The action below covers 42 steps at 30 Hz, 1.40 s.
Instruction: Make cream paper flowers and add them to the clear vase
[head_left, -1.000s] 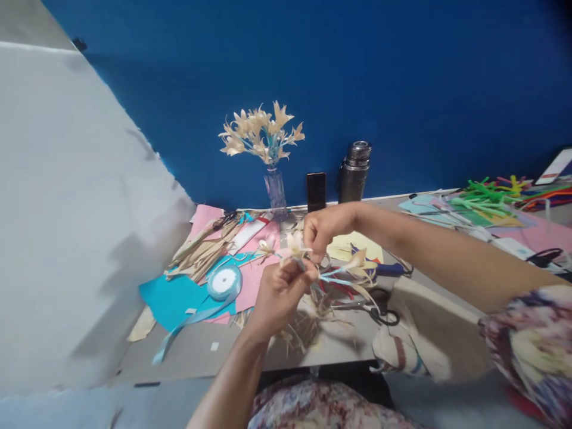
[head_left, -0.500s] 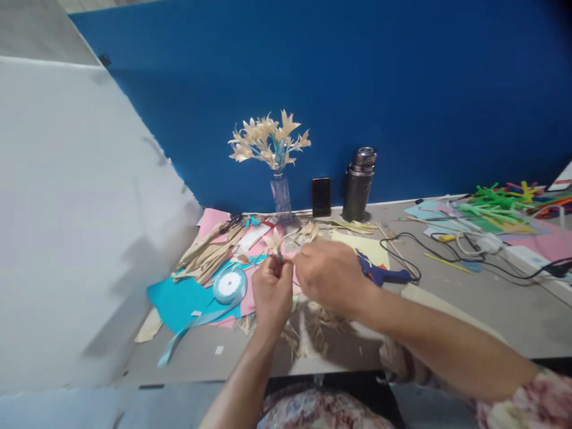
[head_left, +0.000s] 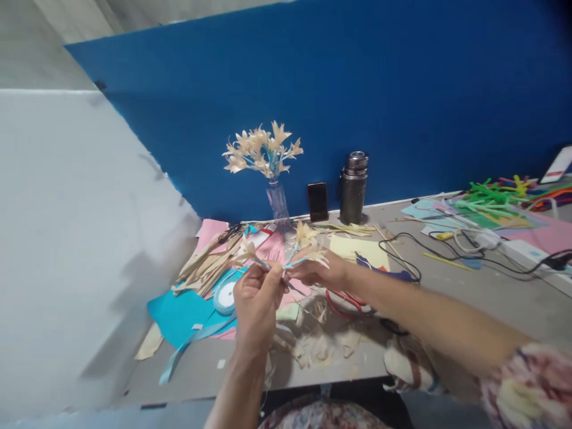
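Observation:
In front of me, above the cluttered table, my left hand (head_left: pixel 259 295) pinches the light-blue stems of a few cream handmade flowers between thumb and fingers. One flower (head_left: pixel 245 250) leans left and another (head_left: pixel 305 234) points up and right. My right hand (head_left: pixel 322 268) is closed at the same stems, touching the left fingertips; its fingers are partly hidden behind a third bloom (head_left: pixel 317 255). Red-handled scissors (head_left: pixel 344 302) lie under my right wrist. A roll of light-blue ribbon (head_left: pixel 224 297) is beside my left hand, its loose end trailing toward the table's front.
A clear vase (head_left: pixel 277 205) holds a bouquet (head_left: pixel 263 149) by the blue partition. Next to it stand a phone (head_left: pixel 317 201) and a flask (head_left: pixel 353 187). Dried husks (head_left: pixel 208 262) lie left; a blue glue gun (head_left: pixel 397 275), cables and a power strip (head_left: pixel 527 256) are right.
Earlier one small flower showed at my left fingertips; now several blooms fan out from my hands. My right hand has turned and moved slightly, and the red scissors are visible beneath it.

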{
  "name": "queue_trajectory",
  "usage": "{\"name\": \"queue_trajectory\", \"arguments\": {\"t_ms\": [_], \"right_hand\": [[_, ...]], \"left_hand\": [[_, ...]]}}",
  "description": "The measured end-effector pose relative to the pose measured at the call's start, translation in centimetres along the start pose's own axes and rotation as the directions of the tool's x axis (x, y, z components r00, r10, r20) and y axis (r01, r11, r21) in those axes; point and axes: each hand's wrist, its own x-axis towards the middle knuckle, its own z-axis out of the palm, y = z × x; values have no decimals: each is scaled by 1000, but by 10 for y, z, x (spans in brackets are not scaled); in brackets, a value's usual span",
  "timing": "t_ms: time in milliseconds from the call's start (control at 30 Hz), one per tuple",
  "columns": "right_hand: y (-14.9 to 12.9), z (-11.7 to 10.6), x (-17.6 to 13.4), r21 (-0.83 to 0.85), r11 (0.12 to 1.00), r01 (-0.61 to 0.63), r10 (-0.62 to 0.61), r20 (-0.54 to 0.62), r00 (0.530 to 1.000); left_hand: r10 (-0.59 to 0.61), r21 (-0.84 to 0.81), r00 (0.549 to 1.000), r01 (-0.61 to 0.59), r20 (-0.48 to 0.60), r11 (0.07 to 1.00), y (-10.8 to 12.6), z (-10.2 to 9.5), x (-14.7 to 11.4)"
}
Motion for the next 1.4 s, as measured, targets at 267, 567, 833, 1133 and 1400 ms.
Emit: {"name": "queue_trajectory", "arguments": {"t_ms": [267,567,833,1133,1400], "right_hand": [[4,47,-26,-972,234,10,-443,-98,891],[-90,-41,-21,-944,159,-290,-410,-330,850],[-10,-22,-33,-393,920,-9,-100,-256,962],[8,13,-20,-154,967,203,-253,-493,833],[13,10,-18,-204,960,193,-272,-503,820]], "left_hand": [[268,495,955,-175,-123,851,-13,9,11],[-96,258,995,100,-28,961,-2,-4,6],[-30,38,997,33,-70,999,6,6,8],[-70,-56,997,69,-13,996,-8,12,1],[-186,-165,982,191,45,968,-12,13,4]]}}
